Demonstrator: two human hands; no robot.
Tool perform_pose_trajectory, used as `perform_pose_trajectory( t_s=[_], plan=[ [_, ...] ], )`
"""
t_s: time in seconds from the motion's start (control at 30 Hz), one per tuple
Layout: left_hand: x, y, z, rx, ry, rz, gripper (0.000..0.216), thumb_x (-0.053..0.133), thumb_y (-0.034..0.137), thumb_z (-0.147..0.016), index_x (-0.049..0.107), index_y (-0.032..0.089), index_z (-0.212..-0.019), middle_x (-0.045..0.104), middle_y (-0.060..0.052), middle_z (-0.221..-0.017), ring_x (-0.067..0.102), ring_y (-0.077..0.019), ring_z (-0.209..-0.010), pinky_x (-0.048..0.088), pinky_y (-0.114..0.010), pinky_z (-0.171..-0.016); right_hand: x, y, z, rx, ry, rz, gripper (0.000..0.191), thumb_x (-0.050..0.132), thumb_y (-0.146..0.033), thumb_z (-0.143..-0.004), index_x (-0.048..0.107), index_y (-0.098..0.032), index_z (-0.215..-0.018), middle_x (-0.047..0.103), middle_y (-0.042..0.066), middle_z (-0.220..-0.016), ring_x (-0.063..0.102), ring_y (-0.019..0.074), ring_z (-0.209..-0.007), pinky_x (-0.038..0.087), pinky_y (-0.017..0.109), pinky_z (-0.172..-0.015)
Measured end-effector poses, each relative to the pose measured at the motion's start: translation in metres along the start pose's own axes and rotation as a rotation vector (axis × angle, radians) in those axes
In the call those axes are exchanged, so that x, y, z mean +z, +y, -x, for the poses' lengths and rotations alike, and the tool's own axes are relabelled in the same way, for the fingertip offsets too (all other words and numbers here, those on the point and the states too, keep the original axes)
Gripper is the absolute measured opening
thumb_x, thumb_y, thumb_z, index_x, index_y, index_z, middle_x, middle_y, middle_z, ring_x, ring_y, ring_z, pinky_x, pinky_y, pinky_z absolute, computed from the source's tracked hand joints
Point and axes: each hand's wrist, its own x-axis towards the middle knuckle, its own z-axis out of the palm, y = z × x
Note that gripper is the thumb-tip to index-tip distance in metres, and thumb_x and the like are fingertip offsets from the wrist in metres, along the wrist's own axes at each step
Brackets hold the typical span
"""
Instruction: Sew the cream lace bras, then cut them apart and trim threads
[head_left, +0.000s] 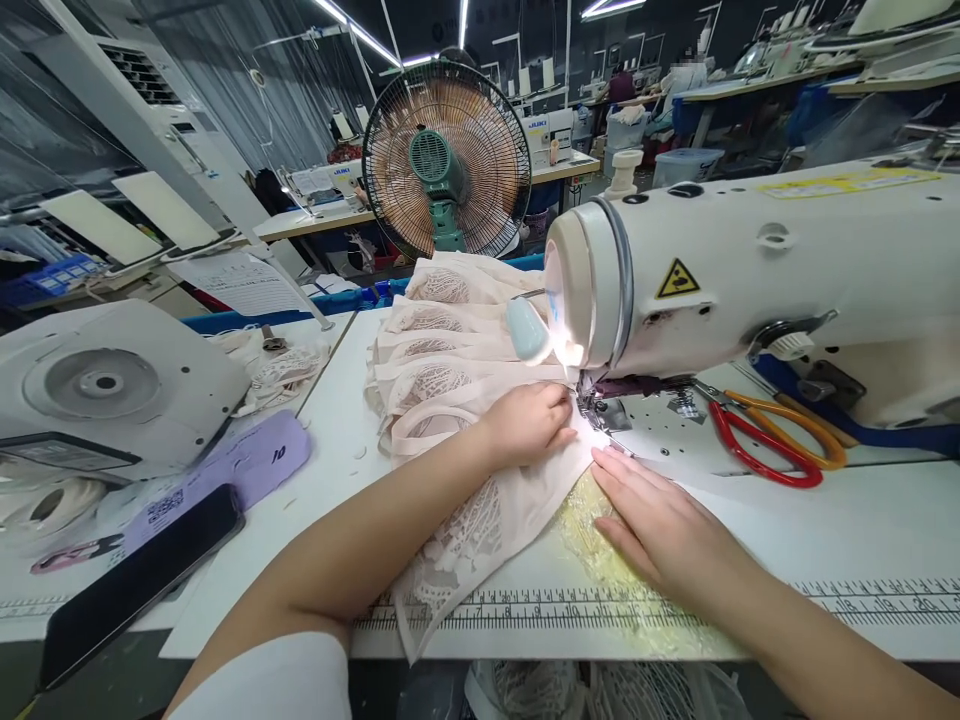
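Observation:
Under the needle and presser foot of the sewing machine lies the edge of a pale beige lace garment piece. My left hand is closed on this fabric, just left of the foot, its fingers curled. My right hand lies with fingers stretched out, fingertips at the fabric's right edge near the foot. Beneath that palm is a strip of yellow lace, partly covered by the hand. More beige lace pieces lie in overlapping folds behind my left hand.
Red-handled scissors with another orange-handled tool lie right of the needle. A ruler strip runs along the table's front edge. At left are a black phone, a purple card and another machine. A fan stands behind.

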Motion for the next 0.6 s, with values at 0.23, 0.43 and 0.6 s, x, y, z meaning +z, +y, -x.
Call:
perform_pose_trajectory(
  t_s=[0.23, 0.43, 0.6],
  plan=[
    [-0.008, 0.054, 0.030, 0.031, -0.044, 0.053, 0.034, 0.043, 0.031, -0.088, 0.060, 0.007, -0.105, 0.061, -0.015, -0.107, 0.056, -0.0243, -0.099, 0.048, -0.036, -0.084, 0.006, 0.000, 0.003, 0.061, -0.013, -0.086, 0.044, 0.035, -0.027, -0.091, 0.049, -0.007, -0.128, 0.052, 0.017, -0.132, 0.045, 0.0268, -0.124, 0.047, 0.047, -0.096],
    [0.007, 0.054, 0.049, 0.054, 0.058, -0.023, 0.037, 0.035, 0.018, -0.092, 0.047, 0.010, -0.126, 0.054, -0.012, -0.128, 0.047, -0.0234, -0.119, 0.040, -0.041, -0.097, 0.006, 0.002, 0.006, 0.032, 0.012, -0.099, 0.042, 0.036, -0.027, -0.091, 0.050, -0.008, -0.127, 0.051, 0.016, -0.132, 0.045, 0.0261, -0.124, 0.048, 0.044, -0.096],
    [0.001, 0.026, 0.037, 0.168, 0.057, 0.021, 0.030, 0.039, 0.020, -0.094, 0.055, 0.016, -0.119, 0.060, -0.008, -0.122, 0.050, -0.0197, -0.116, 0.040, -0.039, -0.096, 0.004, 0.004, 0.008, 0.037, 0.016, -0.161, 0.043, 0.038, -0.027, -0.090, 0.050, -0.010, -0.127, 0.051, 0.016, -0.133, 0.042, 0.0272, -0.126, 0.045, 0.047, -0.098]
  ],
)
